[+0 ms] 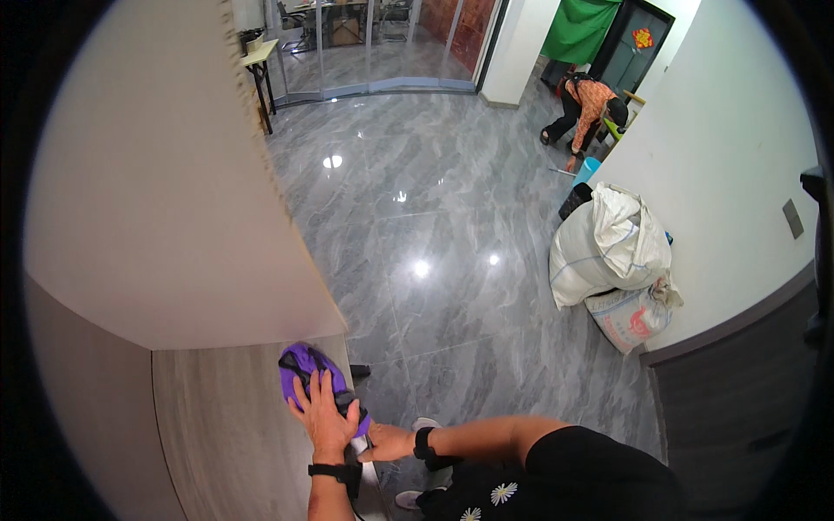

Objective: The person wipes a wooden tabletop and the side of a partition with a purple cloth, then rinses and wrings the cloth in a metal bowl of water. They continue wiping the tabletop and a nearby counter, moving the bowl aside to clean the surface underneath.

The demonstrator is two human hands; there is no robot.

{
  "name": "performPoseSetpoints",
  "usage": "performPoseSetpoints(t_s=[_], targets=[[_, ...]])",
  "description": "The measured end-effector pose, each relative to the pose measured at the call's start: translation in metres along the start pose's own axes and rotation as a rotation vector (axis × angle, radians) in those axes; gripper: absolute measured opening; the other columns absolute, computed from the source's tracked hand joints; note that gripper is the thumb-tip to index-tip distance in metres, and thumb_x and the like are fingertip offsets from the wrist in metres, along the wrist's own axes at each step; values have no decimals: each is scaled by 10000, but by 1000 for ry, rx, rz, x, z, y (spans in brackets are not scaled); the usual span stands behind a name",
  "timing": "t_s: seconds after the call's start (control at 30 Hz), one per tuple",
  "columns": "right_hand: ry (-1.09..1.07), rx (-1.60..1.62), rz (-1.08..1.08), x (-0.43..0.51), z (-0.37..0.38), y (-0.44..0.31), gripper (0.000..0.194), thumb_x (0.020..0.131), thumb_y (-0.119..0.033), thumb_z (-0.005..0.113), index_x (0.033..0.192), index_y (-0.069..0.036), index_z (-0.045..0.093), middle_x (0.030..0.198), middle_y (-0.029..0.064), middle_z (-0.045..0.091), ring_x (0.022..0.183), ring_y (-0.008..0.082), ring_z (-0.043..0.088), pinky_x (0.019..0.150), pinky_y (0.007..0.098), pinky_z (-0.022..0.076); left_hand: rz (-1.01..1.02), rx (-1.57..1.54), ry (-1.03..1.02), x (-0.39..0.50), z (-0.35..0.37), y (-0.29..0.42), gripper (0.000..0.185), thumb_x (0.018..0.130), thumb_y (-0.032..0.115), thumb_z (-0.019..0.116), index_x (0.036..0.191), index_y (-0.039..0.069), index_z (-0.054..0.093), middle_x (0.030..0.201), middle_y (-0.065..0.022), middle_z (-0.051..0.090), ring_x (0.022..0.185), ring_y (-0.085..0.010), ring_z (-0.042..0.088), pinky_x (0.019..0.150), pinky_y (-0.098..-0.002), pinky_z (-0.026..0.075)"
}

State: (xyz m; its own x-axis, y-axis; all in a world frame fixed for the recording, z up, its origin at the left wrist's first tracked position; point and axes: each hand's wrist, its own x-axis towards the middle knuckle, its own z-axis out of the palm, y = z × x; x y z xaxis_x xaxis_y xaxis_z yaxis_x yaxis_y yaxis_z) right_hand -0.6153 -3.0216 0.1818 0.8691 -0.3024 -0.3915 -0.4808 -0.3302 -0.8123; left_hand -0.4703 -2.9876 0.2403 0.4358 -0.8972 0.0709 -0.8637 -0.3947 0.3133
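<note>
A purple and black fabric item (306,365), folded or bunched, lies on the wood-grain surface (221,417) near its right edge. My left hand (326,417) rests on top of it with the fingers spread. Beside the item's lower end, at the edge of the surface, is my right hand (388,443); its fingers are partly hidden, so what it grips cannot be told. Both wrists wear black bands.
A pale panel (195,195) rises behind the wood-grain surface. Stuffed white woven sacks (606,254) stand by the right wall, with a black bin (576,200) and a blue bucket (588,170) beyond. A person in an orange top (593,101) bends there.
</note>
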Motion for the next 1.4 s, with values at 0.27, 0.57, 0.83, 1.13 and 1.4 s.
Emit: performPoseSetpoints(t_s=[0.27,0.57,0.83,1.13,1.4], targets=[[-258,-96,183,-31,-32,89,657,817,-511,694,1203,8,577,1133,229,651,1060,377,622,885,435,486,-191,76,-73,-14,-15,28,984,608,318,790,1478,137,366,1532,-126,337,1452,-446,184,1108,-679,167],[-71,-126,328,-85,-56,173,559,805,-506,657,968,27,694,956,235,703,896,403,667,756,489,507,-350,148,-60,19,-9,62,991,639,235,798,1501,151,316,1555,-113,299,1463,-420,178,1107,-661,207],[-114,-173,630,-137,-52,178,504,826,-487,671,962,-4,725,977,215,718,952,383,670,825,466,513,-299,136,-26,-99,-22,67,896,651,166,776,1454,129,379,1509,-113,342,1442,-446,207,1115,-654,192],[-91,-186,550,-178,25,154,469,817,-458,650,881,1,719,783,148,713,641,270,686,625,403,537,-391,143,14,-315,-31,63,913,596,219,783,1423,82,421,1487,-162,370,1433,-484,211,1107,-668,179],[-226,-269,553,-193,54,149,481,814,-478,685,908,-7,709,741,126,694,605,234,664,544,366,529,-556,212,46,-484,-38,66,871,617,294,767,1397,77,446,1471,-153,400,1432,-461,232,1106,-654,204]])
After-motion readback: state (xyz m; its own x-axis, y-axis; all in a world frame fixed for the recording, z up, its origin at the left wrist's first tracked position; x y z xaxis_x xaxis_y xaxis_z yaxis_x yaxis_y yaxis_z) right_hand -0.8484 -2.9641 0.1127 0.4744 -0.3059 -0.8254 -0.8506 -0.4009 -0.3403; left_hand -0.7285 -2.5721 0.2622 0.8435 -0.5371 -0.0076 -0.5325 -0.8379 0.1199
